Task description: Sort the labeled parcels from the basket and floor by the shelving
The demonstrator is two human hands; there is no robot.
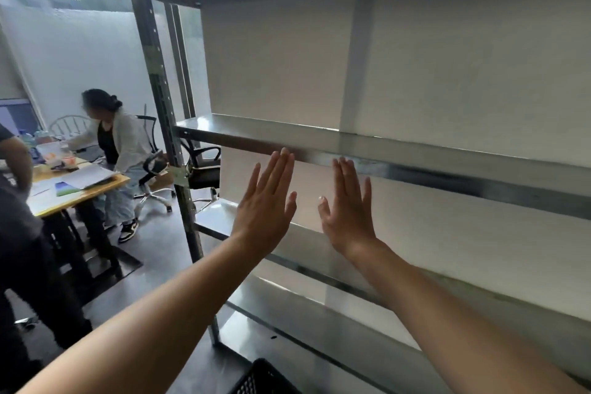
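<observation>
Two bare forearms [179, 307] lead to an unadorned left hand [265, 205] and right hand [348, 211]; slim fingers [281, 169], a glossy nail on the right thumb.

Left hand [267, 201] and right hand [348, 208] raised flat, fingers straight, empty

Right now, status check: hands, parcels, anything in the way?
Left hand and right hand open, raised flat before the shelving. No parcels in view; basket corner at bottom edge. Nothing between hands and shelves.
</observation>
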